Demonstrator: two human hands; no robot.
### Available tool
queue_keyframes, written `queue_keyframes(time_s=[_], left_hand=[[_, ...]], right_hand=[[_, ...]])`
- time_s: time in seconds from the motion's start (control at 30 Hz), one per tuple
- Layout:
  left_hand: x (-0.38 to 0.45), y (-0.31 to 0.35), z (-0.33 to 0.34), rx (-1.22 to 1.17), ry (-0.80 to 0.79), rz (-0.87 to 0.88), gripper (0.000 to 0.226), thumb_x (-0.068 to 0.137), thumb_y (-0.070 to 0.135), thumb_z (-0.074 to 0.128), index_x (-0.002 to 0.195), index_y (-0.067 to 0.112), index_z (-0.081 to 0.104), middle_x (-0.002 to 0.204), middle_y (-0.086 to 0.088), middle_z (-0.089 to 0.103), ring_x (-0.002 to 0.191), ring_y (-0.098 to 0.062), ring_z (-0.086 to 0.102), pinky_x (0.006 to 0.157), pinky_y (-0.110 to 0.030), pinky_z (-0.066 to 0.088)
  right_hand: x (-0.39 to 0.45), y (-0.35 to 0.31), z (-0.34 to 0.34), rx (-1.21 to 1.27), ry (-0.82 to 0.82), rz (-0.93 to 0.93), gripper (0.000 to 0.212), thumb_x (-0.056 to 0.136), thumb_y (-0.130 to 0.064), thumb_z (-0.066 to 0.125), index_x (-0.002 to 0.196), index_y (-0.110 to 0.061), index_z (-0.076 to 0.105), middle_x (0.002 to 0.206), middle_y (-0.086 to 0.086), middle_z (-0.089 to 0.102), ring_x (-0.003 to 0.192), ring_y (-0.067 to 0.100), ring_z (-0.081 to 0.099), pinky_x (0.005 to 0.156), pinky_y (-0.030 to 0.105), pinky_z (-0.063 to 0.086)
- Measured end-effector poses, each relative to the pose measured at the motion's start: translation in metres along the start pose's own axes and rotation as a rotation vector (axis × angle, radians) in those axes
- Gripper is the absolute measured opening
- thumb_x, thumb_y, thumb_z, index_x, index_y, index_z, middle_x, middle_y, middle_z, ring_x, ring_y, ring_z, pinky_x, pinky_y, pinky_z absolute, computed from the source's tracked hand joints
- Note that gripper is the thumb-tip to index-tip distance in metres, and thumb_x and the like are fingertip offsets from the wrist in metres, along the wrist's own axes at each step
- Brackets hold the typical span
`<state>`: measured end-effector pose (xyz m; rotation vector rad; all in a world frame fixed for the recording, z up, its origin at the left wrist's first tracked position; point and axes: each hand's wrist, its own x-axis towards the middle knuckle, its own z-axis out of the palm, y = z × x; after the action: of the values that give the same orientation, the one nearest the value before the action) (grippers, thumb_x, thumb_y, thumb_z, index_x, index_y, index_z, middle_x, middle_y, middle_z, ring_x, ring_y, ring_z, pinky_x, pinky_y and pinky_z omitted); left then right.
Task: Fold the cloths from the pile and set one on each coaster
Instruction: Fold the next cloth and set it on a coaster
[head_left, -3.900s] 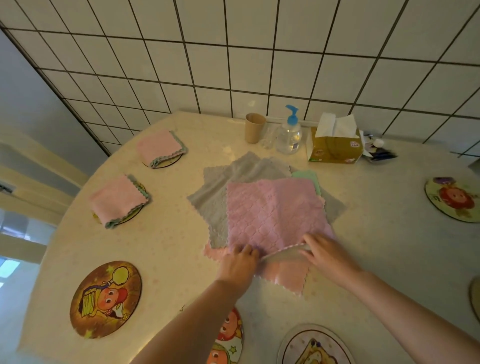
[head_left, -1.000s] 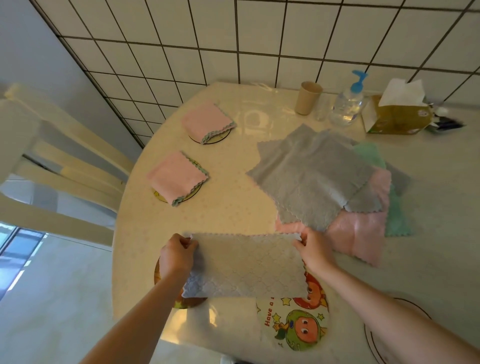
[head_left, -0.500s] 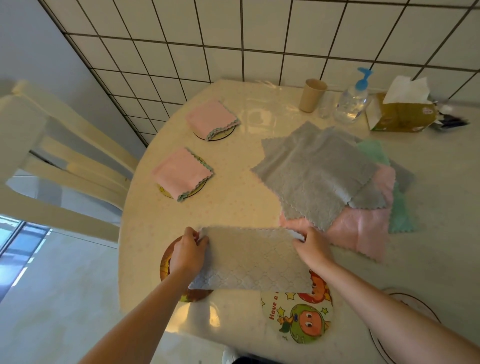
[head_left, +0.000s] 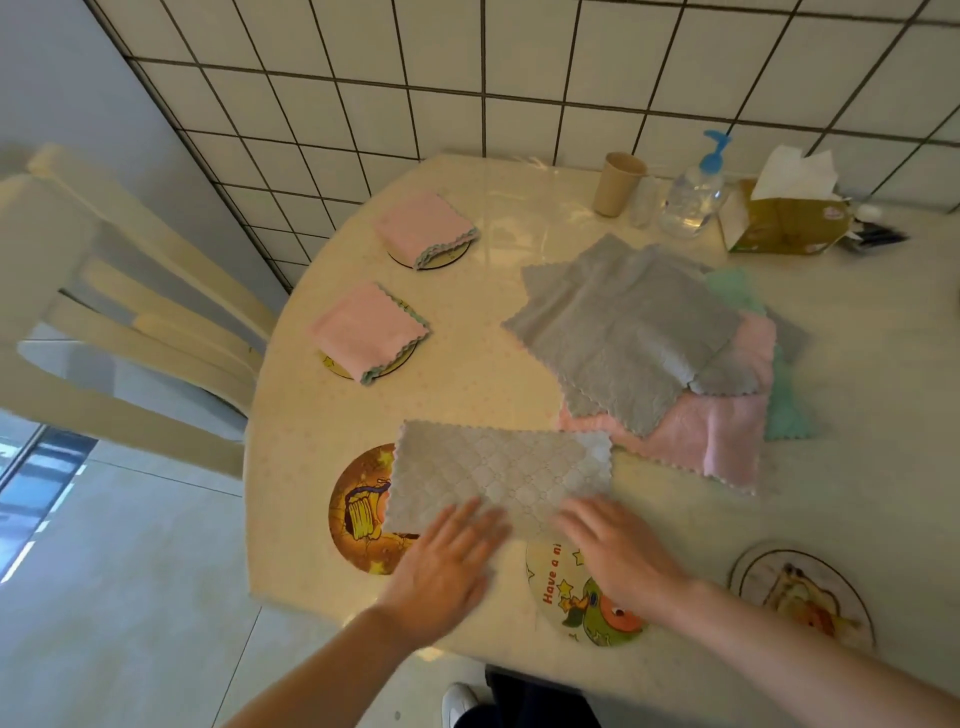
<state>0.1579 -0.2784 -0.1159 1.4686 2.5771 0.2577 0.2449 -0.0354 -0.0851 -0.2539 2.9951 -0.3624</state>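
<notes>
White tiled wall behind a round cream bench (head_left: 857, 467). Two pink folded cloths already sit on the far-left coasters (head_left: 425, 228) (head_left: 370, 332). Grey quilted cloth folded in half (head_left: 498, 475) lies at the near edge, overlapping the brown cartoon coaster (head_left: 358, 519) and touching the pale coaster with green figure (head_left: 582, 597). Left hand (head_left: 447, 566) and right hand (head_left: 618, 551) lie flat on its near edge, grip released, fingers straight, nothing grasped. Likely needs another fold. Loose pile of grey, pink and green cloths (head_left: 649, 343) remains; third near coaster (head_left: 800, 597) bare. Roughly a third done, I'd judge.
</notes>
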Motion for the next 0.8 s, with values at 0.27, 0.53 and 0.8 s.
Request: queue_keyframes(time_s=[0.27,0.53,0.8], left_hand=[[-0.030,-0.014,0.009,0.119,-0.172,-0.121,0.061,0.095,0.050,0.037,0.150,0.027,0.025,0.157,0.007,0.024,0.145,-0.019,0.019,0.110,-0.043,0.015],[-0.053,-0.038,-0.001,0.060,-0.181,-0.414,0.060,0.095,0.057,0.009,0.150,0.034,0.012,0.158,0.011,0.009,0.146,-0.025,0.007,0.119,-0.037,0.005],[-0.030,-0.014,-0.009,0.103,-0.141,-0.479,0.059,0.094,0.045,0.023,0.123,0.013,0.063,0.134,-0.007,0.057,0.131,-0.032,0.046,0.108,-0.047,0.035]], right_hand=[[-0.031,0.013,0.009,-0.221,-0.191,-0.095,0.104,0.044,-0.012,0.089,0.138,-0.016,0.045,0.141,-0.002,0.047,0.126,0.016,0.049,0.100,0.034,0.041],[-0.004,0.003,0.005,-0.244,-0.206,-0.006,0.082,0.046,-0.007,0.087,0.121,-0.012,0.054,0.124,0.003,0.058,0.113,0.022,0.057,0.087,0.038,0.053],[0.010,0.005,-0.008,-0.281,-0.178,0.034,0.059,0.052,-0.001,0.084,0.105,-0.014,0.060,0.106,0.000,0.063,0.094,0.022,0.060,0.078,0.039,0.050]])
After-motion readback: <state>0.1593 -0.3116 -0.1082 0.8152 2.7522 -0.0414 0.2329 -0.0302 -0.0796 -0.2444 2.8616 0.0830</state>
